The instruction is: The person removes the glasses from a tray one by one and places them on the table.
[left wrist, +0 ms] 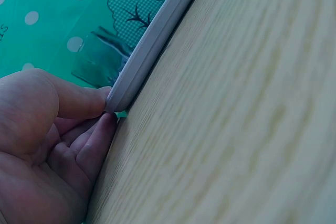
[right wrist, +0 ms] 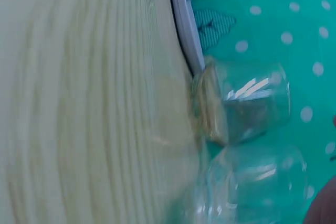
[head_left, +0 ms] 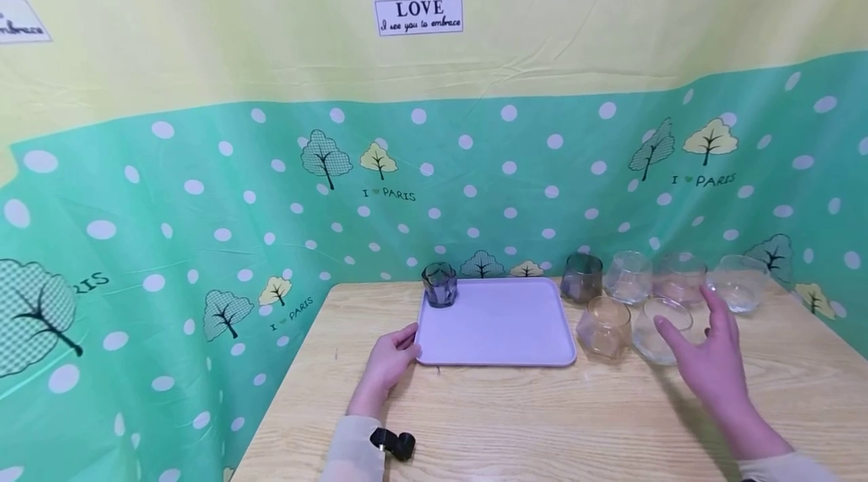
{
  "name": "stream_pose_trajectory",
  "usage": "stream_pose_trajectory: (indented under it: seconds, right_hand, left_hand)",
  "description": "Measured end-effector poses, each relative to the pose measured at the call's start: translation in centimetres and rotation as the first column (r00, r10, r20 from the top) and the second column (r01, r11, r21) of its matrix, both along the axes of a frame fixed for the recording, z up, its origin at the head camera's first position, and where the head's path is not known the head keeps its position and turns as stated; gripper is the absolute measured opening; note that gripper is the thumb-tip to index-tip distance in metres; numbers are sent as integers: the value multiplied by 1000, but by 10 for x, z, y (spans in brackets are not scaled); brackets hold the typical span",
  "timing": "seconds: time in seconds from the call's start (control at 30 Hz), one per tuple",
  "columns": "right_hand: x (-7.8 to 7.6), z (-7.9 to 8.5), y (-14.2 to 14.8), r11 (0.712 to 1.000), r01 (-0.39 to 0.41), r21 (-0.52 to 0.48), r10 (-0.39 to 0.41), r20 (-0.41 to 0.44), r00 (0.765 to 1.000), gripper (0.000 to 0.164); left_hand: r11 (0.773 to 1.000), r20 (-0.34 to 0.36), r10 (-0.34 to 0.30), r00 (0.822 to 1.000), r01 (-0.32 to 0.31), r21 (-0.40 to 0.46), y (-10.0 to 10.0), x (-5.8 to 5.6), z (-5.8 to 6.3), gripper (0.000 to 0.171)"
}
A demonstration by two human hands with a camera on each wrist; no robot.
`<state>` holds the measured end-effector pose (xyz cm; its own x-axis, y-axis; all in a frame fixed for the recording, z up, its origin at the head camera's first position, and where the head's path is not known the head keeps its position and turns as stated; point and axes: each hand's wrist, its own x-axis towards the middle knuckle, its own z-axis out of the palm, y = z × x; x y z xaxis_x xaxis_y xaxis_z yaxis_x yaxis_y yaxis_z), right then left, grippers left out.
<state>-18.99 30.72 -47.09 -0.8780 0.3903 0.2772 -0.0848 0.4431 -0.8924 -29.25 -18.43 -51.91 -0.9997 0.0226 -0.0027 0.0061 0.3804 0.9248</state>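
Observation:
At the tray's left front corner, my left hand pinches the rim of the lilac tray. The left wrist view shows the thumb on the rim and the fingers below it. A dark faceted glass stands in the tray's back left corner. My right hand is beside a clear glass in the front row, thumb and fingers spread apart, nothing held. Just left of that glass stands an amber-tinted glass, close to the tray's right side; only a bit of the right hand enters the right wrist view.
Behind these two glasses, a back row holds a dark grey glass, a clear glass, a pinkish glass and a wide clear glass. The wooden table meets a green dotted curtain at its back edge.

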Motion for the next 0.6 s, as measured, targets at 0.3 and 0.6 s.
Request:
stream_pose_trajectory:
  seconds: [0.3,0.6]
  right_hand:
    - [8,9,-44,999,24,47,-7,-329,944,66]
    - [10,4,-90,980,-53,192,140,-478,867,69]
  left_hand:
    - [1000,-6,-5,1000,5,4,0,-1,0,50]
    - [1000,-20,-17,1000,17,1,0,-1,-1,51]
